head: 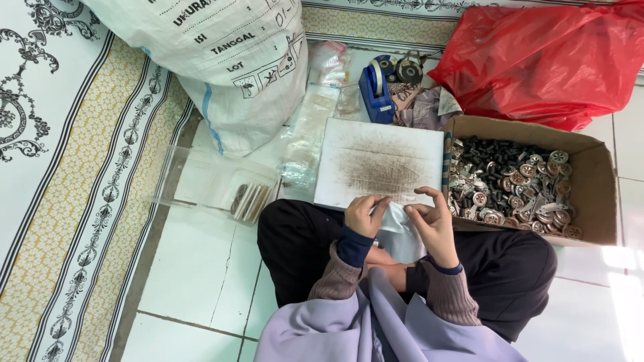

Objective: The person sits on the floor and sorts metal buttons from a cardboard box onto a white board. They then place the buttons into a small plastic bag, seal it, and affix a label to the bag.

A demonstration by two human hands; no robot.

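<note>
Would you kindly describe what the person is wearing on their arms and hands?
Both hands, left hand and right hand, are bare, with no gloves. Each forearm wears a ribbed grey-brown knit sleeve, with a dark navy cuff showing at the wrist. A loose lavender cloth drapes over the upper arms.

White tiled floor (201, 268): sack (221, 60), cardboard box (597, 194), red bag (543, 60), tape dispenser (376, 90).

white sack (221, 60), red bag (543, 60), cardboard box (597, 181)
</note>
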